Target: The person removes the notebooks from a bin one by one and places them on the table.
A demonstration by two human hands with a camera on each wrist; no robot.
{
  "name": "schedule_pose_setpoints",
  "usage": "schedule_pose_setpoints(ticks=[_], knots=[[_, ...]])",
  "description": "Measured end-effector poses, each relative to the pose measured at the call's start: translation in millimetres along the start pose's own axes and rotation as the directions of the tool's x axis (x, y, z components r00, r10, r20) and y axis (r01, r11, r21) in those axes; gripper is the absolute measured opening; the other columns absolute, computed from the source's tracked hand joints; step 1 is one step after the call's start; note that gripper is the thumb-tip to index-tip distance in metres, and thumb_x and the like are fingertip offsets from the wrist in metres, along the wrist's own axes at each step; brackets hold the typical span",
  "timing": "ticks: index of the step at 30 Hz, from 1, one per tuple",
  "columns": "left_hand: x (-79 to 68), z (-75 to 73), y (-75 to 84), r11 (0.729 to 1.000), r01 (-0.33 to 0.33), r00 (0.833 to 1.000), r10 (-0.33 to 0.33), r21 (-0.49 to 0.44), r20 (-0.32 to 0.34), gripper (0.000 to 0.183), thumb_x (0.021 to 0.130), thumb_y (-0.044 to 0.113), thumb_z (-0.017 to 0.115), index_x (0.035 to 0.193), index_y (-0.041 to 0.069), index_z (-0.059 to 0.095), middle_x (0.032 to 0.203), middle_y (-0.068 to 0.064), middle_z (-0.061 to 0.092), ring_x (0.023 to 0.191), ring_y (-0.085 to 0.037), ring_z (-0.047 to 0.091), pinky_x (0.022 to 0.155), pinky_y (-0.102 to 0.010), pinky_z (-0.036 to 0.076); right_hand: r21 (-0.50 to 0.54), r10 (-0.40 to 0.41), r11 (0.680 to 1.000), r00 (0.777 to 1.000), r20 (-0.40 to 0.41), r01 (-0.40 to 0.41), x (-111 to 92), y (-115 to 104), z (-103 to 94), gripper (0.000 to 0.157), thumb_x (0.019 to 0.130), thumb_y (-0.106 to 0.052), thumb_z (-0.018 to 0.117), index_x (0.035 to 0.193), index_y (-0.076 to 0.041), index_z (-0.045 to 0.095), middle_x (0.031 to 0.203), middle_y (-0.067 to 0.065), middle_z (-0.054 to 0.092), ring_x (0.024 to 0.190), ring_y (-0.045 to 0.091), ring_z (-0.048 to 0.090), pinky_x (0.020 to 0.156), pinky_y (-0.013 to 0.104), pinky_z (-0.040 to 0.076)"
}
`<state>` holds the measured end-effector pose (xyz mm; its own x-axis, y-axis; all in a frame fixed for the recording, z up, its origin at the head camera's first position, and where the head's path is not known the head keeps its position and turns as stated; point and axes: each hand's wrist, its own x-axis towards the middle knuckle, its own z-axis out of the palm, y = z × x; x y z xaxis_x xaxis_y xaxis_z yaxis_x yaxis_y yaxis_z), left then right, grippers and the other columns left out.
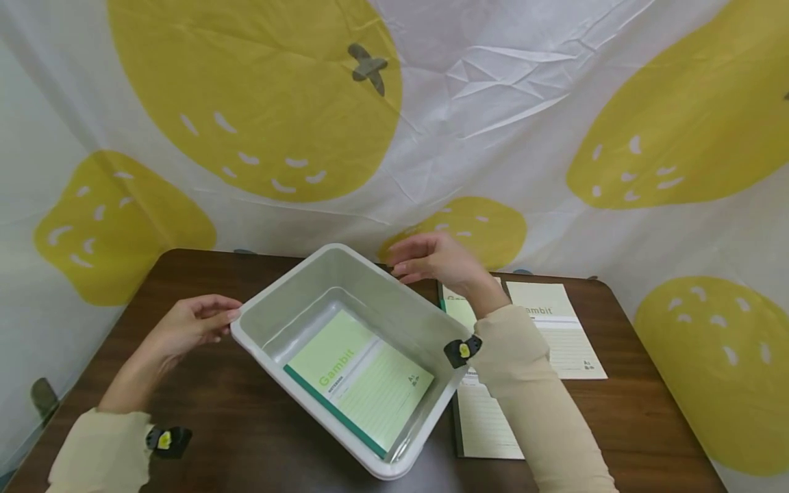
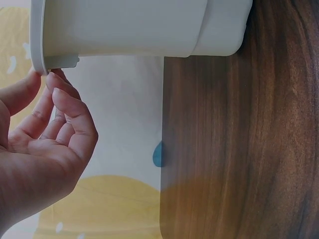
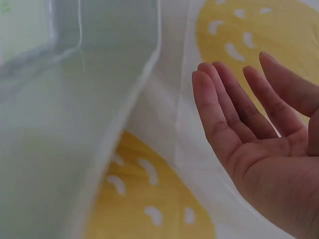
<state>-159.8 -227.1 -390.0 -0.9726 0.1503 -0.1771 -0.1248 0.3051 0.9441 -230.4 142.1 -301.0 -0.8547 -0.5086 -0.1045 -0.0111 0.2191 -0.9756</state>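
A pale grey plastic bin (image 1: 271, 335) sits turned at an angle on the table, with a green-spined Gambit notebook (image 1: 364, 383) lying flat inside it. My left hand (image 1: 194, 325) pinches the bin's left corner rim between thumb and fingers; the left wrist view shows this left hand (image 2: 55, 134) gripping just under the rim (image 2: 37, 40). Above the bin's far right side is my right hand (image 1: 434, 260), holding nothing. In the right wrist view the right hand (image 3: 259, 124) has loosely extended fingers, apart from the bin wall (image 3: 114, 99).
To the right of the bin, partly behind my right sleeve, lie more Gambit notebooks, among them a cream one (image 1: 567, 342) and one nearer the front (image 1: 487, 424). The dark wooden table (image 1: 216, 418) ends at a fruit-print cloth (image 1: 493, 137).
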Motion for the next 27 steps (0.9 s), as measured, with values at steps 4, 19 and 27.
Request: schedule_pose_setpoints(ticks=[4,19,27], knots=[[-0.9,-0.6,1.2,1.0,-0.006,1.0,0.006,0.007,0.002,0.047,0.089,0.024,0.061,0.116,-0.013,0.049,0.084,0.0,0.062,0.07,-0.012,0.056,0.062,-0.026,0.049,0.041,0.035,0.998,0.996,0.08,-0.038,15.0,12.3,17.4,0.037,0.085,0.009,0.056,0.12,0.014,0.049,0.108,0.022,0.059,0.094,0.028,0.06,0.082,0.042,0.048],[0.0,-0.5,1.1,1.0,-0.008,1.0,0.008,0.01,-0.003,0.046,0.089,0.021,0.061,0.118,-0.013,0.048,0.092,-0.002,0.063,0.074,-0.009,0.057,0.065,-0.027,0.05,0.009,0.201,0.979,0.972,0.123,-0.203,50.4,68.5,68.1,0.034,0.089,0.001,0.055,0.123,0.004,0.053,0.12,0.022,0.054,0.102,0.027,0.056,0.084,0.041,0.046],[-0.9,0.1,2.7,1.0,-0.016,1.0,0.016,0.018,0.005,0.047,0.089,0.023,0.061,0.117,-0.013,0.048,0.091,-0.001,0.063,0.074,-0.009,0.057,0.064,-0.027,0.049,-0.021,0.342,0.94,0.939,0.035,-0.342,52.5,88.3,77.8,0.035,0.089,0.0,0.054,0.124,0.004,0.052,0.119,0.017,0.055,0.107,0.032,0.052,0.089,0.045,0.042]])
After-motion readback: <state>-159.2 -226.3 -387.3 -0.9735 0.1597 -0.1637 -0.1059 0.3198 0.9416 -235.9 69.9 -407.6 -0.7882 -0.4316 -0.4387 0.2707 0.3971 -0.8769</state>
